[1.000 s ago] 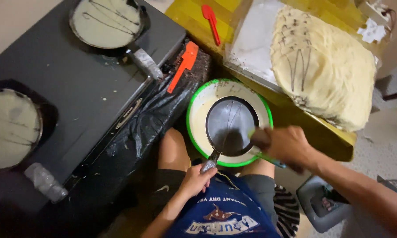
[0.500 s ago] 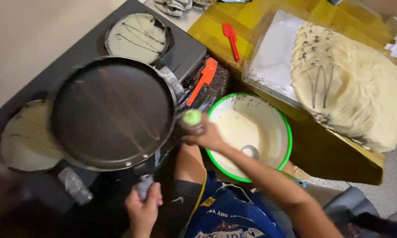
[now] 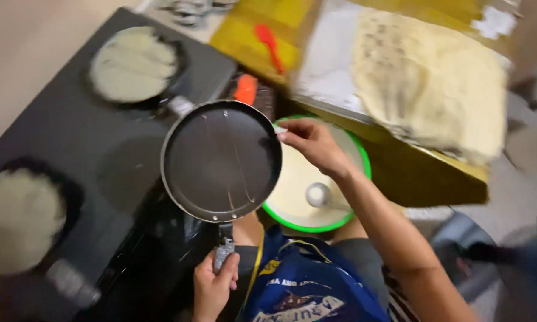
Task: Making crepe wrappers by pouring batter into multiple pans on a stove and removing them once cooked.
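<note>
Nearest to us, our left hand [image 3: 212,286] is closed around the grey handle [image 3: 223,250] of a dark frying pan [image 3: 222,160], fingers wrapped fully about it. The pan's long axis runs from that handle straight away from us, so the round pan lies beyond the left fingers, raised over the front edge of the black stove [image 3: 72,137]. Its surface looks bare apart from thin pale streaks. Our right hand [image 3: 313,143] reaches in from the right, fingers drawn together at the pan's right rim; we cannot tell whether they pinch anything. Just under that hand sits a green-rimmed bowl [image 3: 364,167] of pale batter with a ladle [image 3: 319,194] in it. Farther off, two pans [image 3: 134,64] of cooking batter rest on the stove. Beyond lie a red spatula [image 3: 268,43] and a stack of thin pancakes [image 3: 429,77].
</note>
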